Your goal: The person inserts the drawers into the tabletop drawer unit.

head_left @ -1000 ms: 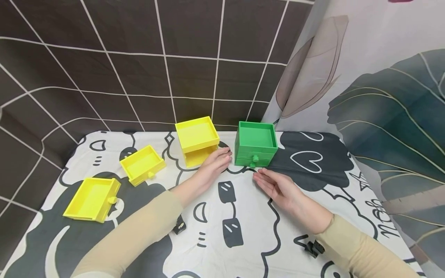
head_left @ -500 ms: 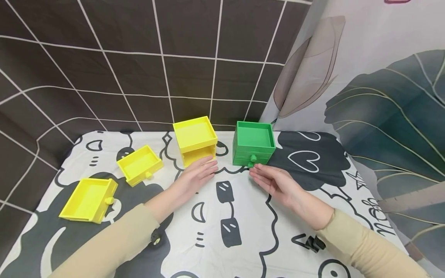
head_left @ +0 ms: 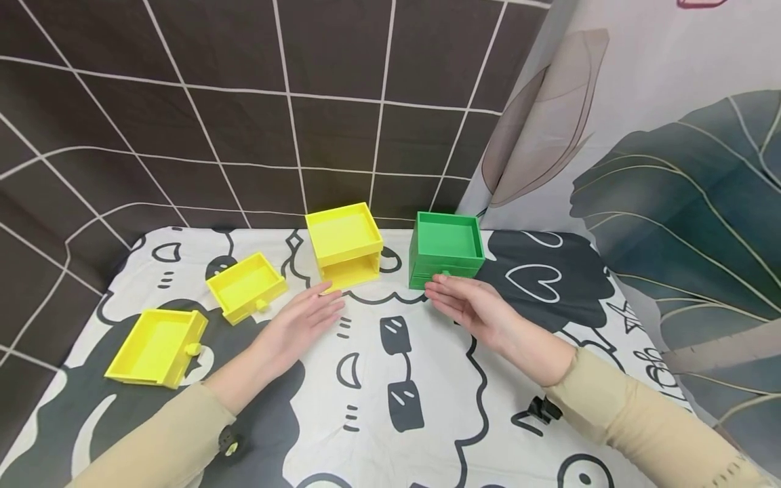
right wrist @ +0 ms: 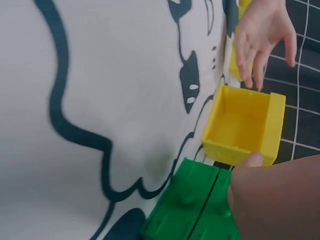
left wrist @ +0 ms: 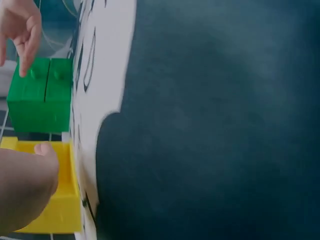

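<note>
My left hand [head_left: 299,329] hovers with fingers extended just in front of the yellow drawer cabinet [head_left: 344,237], whose front shows a hollow compartment under a shallow tray top. My right hand [head_left: 466,305], fingers straight and together, is at the front of the green drawer cabinet [head_left: 448,240] and overlaps its lower knobs in the head view. In the left wrist view the green cabinet [left wrist: 40,95] shows two closed drawers side by side. Two yellow drawers, a smaller one [head_left: 247,285] and a larger one [head_left: 157,346], lie apart on the cloth at left. Neither hand holds anything.
A white cloth with black cartoon prints [head_left: 378,366] covers the surface. A dark curtain with a white grid [head_left: 244,122] hangs behind, and a leaf-patterned curtain [head_left: 671,190] hangs at right. Both sleeves [head_left: 165,434] reach in from the front.
My left hand has drawn back to the left, away from beside the yellow cabinet to its front left. The right hand has shifted slightly left and up, now covering the green knobs.
</note>
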`<state>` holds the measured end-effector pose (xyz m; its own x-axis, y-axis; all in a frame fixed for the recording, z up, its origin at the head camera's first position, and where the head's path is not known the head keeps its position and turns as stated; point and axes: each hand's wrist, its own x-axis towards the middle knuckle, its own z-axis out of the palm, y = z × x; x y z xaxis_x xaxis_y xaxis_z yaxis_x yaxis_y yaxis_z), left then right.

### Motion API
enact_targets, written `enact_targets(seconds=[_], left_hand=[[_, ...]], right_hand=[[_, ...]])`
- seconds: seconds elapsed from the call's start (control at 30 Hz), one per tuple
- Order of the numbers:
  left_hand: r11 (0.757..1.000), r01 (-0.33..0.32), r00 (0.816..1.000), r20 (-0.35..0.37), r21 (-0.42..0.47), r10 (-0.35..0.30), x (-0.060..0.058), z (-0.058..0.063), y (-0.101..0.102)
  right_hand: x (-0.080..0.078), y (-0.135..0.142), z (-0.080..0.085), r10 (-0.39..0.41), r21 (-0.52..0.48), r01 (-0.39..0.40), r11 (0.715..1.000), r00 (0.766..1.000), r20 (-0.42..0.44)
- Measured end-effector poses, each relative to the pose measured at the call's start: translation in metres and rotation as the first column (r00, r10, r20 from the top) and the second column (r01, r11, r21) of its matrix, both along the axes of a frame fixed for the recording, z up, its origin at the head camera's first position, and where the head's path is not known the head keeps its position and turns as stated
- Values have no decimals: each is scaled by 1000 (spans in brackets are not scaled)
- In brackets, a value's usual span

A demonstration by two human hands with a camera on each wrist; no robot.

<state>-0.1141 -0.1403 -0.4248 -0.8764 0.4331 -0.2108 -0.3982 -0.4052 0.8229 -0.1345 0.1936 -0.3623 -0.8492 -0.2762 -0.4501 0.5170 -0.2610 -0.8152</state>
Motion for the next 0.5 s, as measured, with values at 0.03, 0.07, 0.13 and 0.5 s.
enact_targets(seconds=[0.03, 0.07, 0.13, 0.5], left_hand=[[1000, -7, 1000, 5, 3, 7, 2, 0, -3], [1000, -15, 1000, 13, 9, 15, 3, -1, -6], [1000, -29, 999, 24, 8, 29, 6, -2, -12], [993, -106, 986, 126, -43, 111, 15, -9, -42]], right_hand=[[-1, -2, 1, 6, 11, -6, 1000, 1000, -2], [-3, -4, 2, 11, 20, -11, 1000, 1000, -3], [-6, -8, 3, 20, 35, -20, 999, 1000, -5], [-18, -30, 6, -22, 1, 22, 1000, 1000, 19]])
